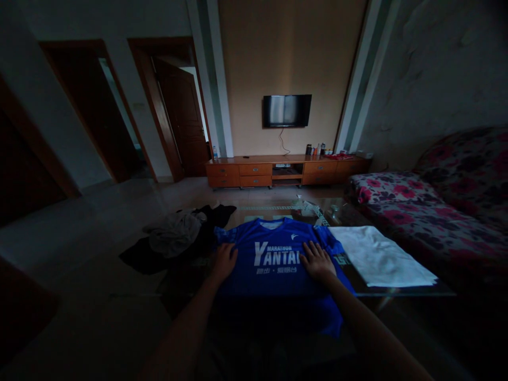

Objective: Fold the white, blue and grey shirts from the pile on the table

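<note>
A blue T-shirt [273,283] with white "Marathon Yantai" lettering lies front side up on a glass-topped table [431,290], its lower part hanging over the near edge. My left hand [225,261] rests on the shirt's left side below the sleeve, fingers extended and open. Flat on the right of the chest, my right hand [318,260] has its fingers spread and covers the end of the lettering. To the right lies a folded white cloth [383,256]. A heap of dark and grey clothes [174,235] is on the left.
A floral-covered sofa [444,222] runs along the right side. Across the room stands a low wooden TV cabinet [256,170] with bottles and cans on top, under a wall television [286,111]. Something glass [335,211] sits at the table's far right. The room is dim.
</note>
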Tool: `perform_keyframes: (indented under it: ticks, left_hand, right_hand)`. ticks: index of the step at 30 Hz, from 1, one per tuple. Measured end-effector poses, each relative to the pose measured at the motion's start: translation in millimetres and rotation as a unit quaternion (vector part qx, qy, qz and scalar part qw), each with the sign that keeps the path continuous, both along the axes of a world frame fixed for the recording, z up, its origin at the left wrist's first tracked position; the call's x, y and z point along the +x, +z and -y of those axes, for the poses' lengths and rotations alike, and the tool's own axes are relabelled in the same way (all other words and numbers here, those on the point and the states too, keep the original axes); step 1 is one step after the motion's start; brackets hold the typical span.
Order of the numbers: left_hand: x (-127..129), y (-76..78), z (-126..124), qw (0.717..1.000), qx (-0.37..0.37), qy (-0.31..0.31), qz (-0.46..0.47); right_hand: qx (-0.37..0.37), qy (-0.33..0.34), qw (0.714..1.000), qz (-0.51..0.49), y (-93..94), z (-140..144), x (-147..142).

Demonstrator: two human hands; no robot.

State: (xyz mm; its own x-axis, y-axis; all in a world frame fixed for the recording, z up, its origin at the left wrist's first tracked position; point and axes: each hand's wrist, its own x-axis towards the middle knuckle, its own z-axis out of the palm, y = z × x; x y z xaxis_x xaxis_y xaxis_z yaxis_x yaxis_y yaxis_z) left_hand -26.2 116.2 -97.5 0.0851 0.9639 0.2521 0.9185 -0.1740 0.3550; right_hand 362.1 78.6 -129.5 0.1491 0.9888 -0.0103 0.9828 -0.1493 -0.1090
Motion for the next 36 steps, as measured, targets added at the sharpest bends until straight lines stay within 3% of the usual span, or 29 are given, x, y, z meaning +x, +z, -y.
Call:
perform_keyframes:
  ticks: [2,4,7,9,13,19,26,31,36]
  left_hand:
    - [-8,10.8,-6,0.990,0.029,0.138,0.027]
    - [-15,16.6,-12,0.965,0.009,0.257,0.042]
    - [-22,15.8,-16,0.946,-0.036,0.320,0.033]
    - [-23,12.5,-19,0.948,-0.045,0.315,0.031]
    - [-25,9.6,-29,0.948,-0.057,0.292,0.116]
    - [-32,10.9,-47,0.925,-0.046,0.300,0.228]
    - [-53,11.5,-34,0.902,-0.010,0.286,0.323]
    - [-62,12.9,-22,0.906,-0.018,0.233,0.353]
    - [-58,6.4,-26,0.919,-0.073,0.085,0.377]
  right_hand:
    - [0.005,-0.002,1.000,-0.001,0.4,0,-1]
    - [0.011,-0.005,1.000,-0.003,-0.1,0,-1]
    - [0.015,-0.004,1.000,-0.007,-1.4,-1,0]
    - [0.013,-0.002,1.000,-0.010,-1.6,-1,0]
    - [0.002,-0.013,1.000,-0.007,0.5,-2,0]
    - [0.010,-0.012,1.000,-0.014,4.3,0,-1]
    - [0.018,-0.007,1.000,-0.014,0.9,-1,0]
    - [0.033,-0.009,0.999,-0.018,-5.3,-3,2]
    - [0.029,-0.008,0.999,-0.022,-2.9,-2,1]
